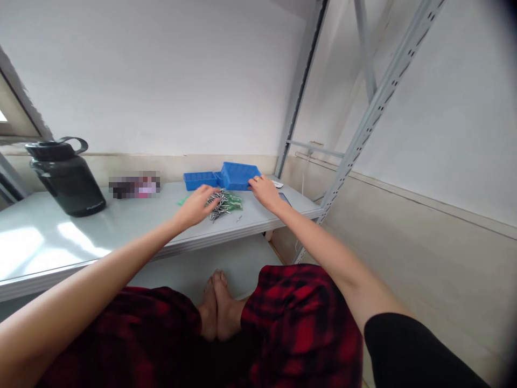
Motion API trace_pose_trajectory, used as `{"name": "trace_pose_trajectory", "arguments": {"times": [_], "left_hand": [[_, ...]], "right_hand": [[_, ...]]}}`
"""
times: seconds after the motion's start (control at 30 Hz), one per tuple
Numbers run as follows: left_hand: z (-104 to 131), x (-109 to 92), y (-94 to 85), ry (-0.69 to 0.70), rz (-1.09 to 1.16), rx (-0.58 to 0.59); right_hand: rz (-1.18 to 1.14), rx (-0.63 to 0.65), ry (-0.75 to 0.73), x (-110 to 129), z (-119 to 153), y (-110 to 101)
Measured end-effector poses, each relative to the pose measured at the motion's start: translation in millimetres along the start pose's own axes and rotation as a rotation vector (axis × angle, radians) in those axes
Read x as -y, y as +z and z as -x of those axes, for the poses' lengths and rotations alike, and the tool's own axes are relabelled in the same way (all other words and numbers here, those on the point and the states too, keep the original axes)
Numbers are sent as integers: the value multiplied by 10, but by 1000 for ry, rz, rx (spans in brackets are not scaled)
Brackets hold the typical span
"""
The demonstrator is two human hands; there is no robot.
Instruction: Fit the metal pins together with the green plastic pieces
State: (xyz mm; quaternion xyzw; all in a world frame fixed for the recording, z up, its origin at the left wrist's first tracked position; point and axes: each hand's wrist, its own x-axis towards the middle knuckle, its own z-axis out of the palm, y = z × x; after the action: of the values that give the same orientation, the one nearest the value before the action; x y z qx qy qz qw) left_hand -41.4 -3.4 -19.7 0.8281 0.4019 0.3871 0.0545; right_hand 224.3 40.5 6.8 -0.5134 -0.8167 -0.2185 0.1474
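On the shelf lies a pile of thin silvery metal fasteners (220,209), partly on green plastic wrapping (235,201). Over its left side is my left hand (197,205), thumb and fingers apart, fingertips at the pile; I see nothing held in it. My right hand (264,193) has its fingers closed on the right front edge of a blue plastic bin (239,175). The bin looks tilted, and its inside is hard to make out. Just left of it sits a lower blue tray (200,181). A small loose fastener (239,218) lies in front of the pile.
A dark water bottle (68,178) stands at the shelf's left, with a blurred-out item (135,186) beside it. Behind my right hand lie a white object (277,184) and a flat dark one (285,199). A metal upright (371,113) rises on the right.
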Motion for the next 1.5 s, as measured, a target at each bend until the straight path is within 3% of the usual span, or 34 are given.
{"name": "trace_pose_trajectory", "arguments": {"times": [0.1,0.2,0.33,0.7,0.93,1.2,1.5], "left_hand": [[128,-98,186,390,-271,301],[207,-202,413,528,-429,396],[261,-181,554,484,-481,404],[278,-180,548,450,-591,360],[266,-92,536,441,-601,316],[305,-179,506,548,-599,262],[344,-169,451,539,-645,326]], "right_hand": [[28,83,90,-140,-76,84],[39,151,127,-215,-169,201],[14,187,173,-227,-240,333],[-105,196,262,-522,-215,534],[-77,282,236,-504,-203,628],[-46,340,194,-447,-174,428],[-54,359,188,-203,-199,183]]}}
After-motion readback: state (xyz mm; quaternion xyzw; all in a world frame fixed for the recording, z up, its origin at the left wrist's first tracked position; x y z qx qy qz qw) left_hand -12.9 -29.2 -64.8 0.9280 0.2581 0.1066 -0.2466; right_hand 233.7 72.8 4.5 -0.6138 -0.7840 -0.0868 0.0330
